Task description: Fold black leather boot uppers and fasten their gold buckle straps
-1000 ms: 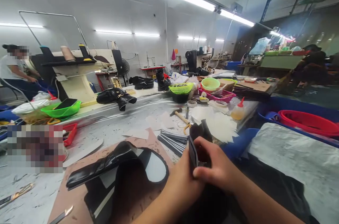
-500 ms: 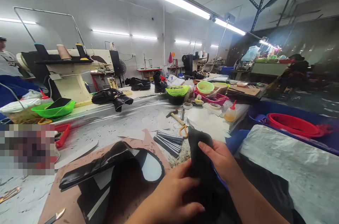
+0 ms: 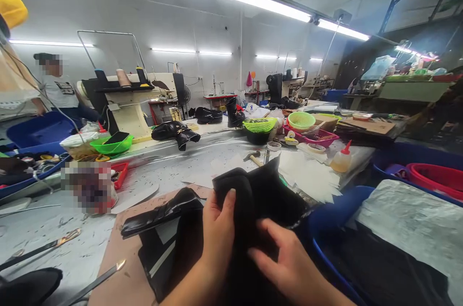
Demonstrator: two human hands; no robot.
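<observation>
My left hand point(image 3: 216, 233) grips a soft black leather piece point(image 3: 264, 195), thumb up over its folded top edge. My right hand point(image 3: 285, 262) presses on the same piece from the lower right, fingers curled against it. The piece is held up above a brown cardboard mat point(image 3: 119, 258). A black boot upper point(image 3: 159, 217) lies on that mat just left of my hands.
A hammer point(image 3: 254, 157), white paper patterns point(image 3: 307, 176) and a glue bottle point(image 3: 341, 157) lie beyond. Green baskets point(image 3: 258, 125) and black boots point(image 3: 175, 132) sit further back. Blue bin point(image 3: 336, 209) to the right. Metal blades point(image 3: 39, 248) lie left. A person stands far left.
The black piece has been lifted higher and spread out. My left hand moved up to clasp its top edge; my right hand dropped to its lower right. The view shifted leftward.
</observation>
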